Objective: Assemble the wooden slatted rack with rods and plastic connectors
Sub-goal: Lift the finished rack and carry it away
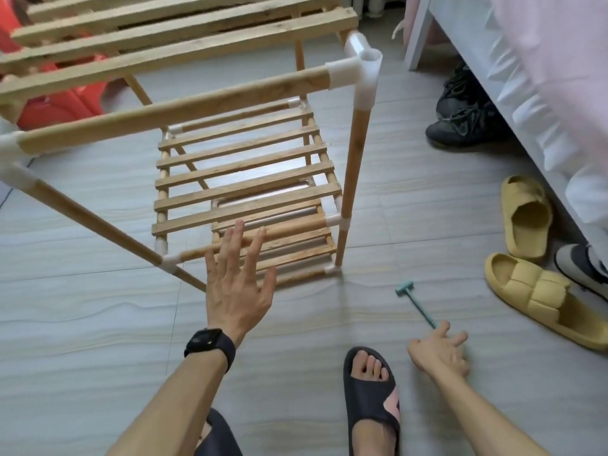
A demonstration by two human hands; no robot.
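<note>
On the grey tiled floor (pixel 98 324), seen from the head camera, the wooden rack (pixel 243 184) stands upright and fills the upper left and middle of the view. Its top slatted shelf (pixel 164 31) is nearest the camera. A middle slatted shelf (pixel 245 166) lies below it, and a lowest shelf (pixel 292 255) sits close to the floor. A white plastic connector (pixel 362 74) caps the near right corner, joining a long front rod (pixel 171 113) to an upright rod (pixel 353 159) that runs down to the floor. More white connectors join the rods at the lower corners.

The left hand (pixel 238 291) is held flat with its fingers straight and spread, grasping nothing. It reaches toward the rack's lower front, and its fingertips overlap the lower front rod (pixel 296 227) in the view; whether they touch it cannot be told. A black watch (pixel 210 345) is on that wrist.

The right hand (pixel 439 352) is low on the right, well apart from the rack, with its fingers loosely curled at the handle end of a small teal hammer (pixel 416 306) that lies on the floor just right of the rack's near foot. Whether the fingers actually pinch the handle cannot be told.

Between the two forearms, a foot in a black sandal (pixel 371 413) rests on the tiles. To the right lie yellow slippers (pixel 526 215) and black sneakers (pixel 460 116), beside and under a bed (pixel 526 77). A red stool (pixel 65 103) shows behind the rack at the upper left.
</note>
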